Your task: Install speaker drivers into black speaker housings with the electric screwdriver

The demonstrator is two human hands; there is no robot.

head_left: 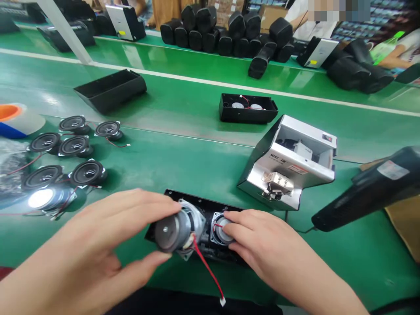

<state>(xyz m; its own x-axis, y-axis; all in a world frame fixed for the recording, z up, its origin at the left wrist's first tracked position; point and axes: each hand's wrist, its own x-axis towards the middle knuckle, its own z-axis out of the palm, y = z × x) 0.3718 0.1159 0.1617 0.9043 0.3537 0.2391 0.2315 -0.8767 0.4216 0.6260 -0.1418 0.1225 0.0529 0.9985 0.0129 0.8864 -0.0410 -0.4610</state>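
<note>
My left hand (111,245) grips a speaker driver (170,229) by its round magnet, thumb below and fingers above. A red wire (208,269) with a white plug trails from this driver towards me. Under both hands lies a black speaker panel (210,203), partly covered by them. On the panel's right part sits a smaller speaker driver (216,227), its back facing up. My right hand (259,238) has its fingertips closed on that smaller driver's right side.
Several loose speaker drivers (88,173) lie at left. A silver screw-feeder machine (292,157) stands at right, beside a black electric screwdriver-like tool (370,188). Farther back are a black housing (111,89) and a black box with two drivers (249,109). People work across the bench.
</note>
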